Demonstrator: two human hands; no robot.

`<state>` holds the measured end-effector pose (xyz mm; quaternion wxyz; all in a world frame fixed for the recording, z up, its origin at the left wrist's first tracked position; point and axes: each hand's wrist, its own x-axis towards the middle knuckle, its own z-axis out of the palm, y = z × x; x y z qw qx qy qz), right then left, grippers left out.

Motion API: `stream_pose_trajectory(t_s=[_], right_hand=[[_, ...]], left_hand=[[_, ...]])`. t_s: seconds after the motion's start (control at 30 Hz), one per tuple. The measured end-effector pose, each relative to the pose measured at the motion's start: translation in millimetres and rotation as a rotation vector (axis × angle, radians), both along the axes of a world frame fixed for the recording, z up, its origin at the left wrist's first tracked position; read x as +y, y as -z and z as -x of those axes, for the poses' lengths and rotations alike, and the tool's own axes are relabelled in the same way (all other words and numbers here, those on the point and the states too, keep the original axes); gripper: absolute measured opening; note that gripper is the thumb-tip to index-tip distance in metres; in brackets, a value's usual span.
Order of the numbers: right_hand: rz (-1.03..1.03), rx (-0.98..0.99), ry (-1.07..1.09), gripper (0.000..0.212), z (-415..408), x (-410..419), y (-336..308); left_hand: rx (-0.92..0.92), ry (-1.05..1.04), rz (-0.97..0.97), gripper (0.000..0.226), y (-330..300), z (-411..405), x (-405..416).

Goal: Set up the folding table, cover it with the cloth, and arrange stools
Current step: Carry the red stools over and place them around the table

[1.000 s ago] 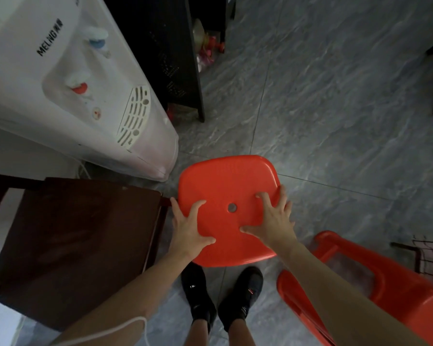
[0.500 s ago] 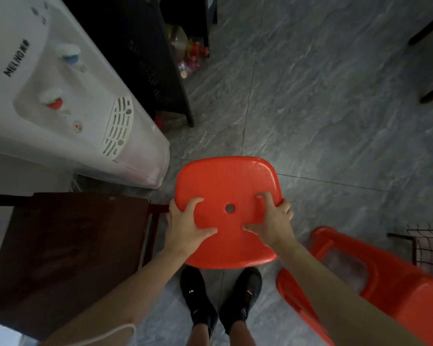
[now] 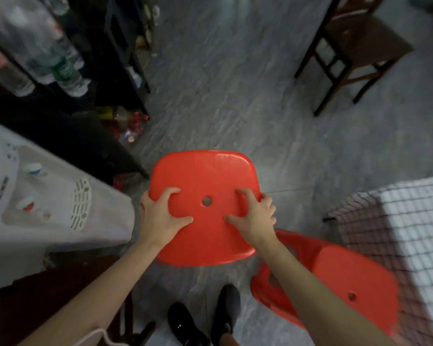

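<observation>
Both hands grip the red stool (image 3: 203,176) by its seat — the left hand (image 3: 160,218) at the seat's left edge, the right hand (image 3: 254,217) at its right edge, with the seat's small centre hole between them. On each hand the thumb and index finger curl down onto the top of the seat; the other fingers wrap over the edge, out of sight. The stool is in front of the person, above the grey floor (image 3: 235,96), with the black shoes (image 3: 203,323) below the hands.

Just below and to the right of the right hand is a second red stool (image 3: 348,283), tilted. Further right of it is the table, covered with a checked cloth (image 3: 410,221). Left of the left hand stands a white water dispenser (image 3: 48,201). Well beyond the right hand — a dark wooden chair (image 3: 355,46).
</observation>
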<state>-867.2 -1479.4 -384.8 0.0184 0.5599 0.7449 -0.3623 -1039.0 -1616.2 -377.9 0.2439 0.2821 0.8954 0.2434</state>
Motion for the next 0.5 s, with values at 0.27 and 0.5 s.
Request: stream_pose_trajectory(t_s=[0.27,0.5], right_hand=[[-0.076,0.194,0.223,0.075,-82,54,-143],[-0.172,0.214,0.471,0.073,-142,113,-227]], left_hand=[[0.149,0.258,-0.108,0.067,-152,-41,117],[0.211,0.551,-0.191,0.063,-233,-81,235]])
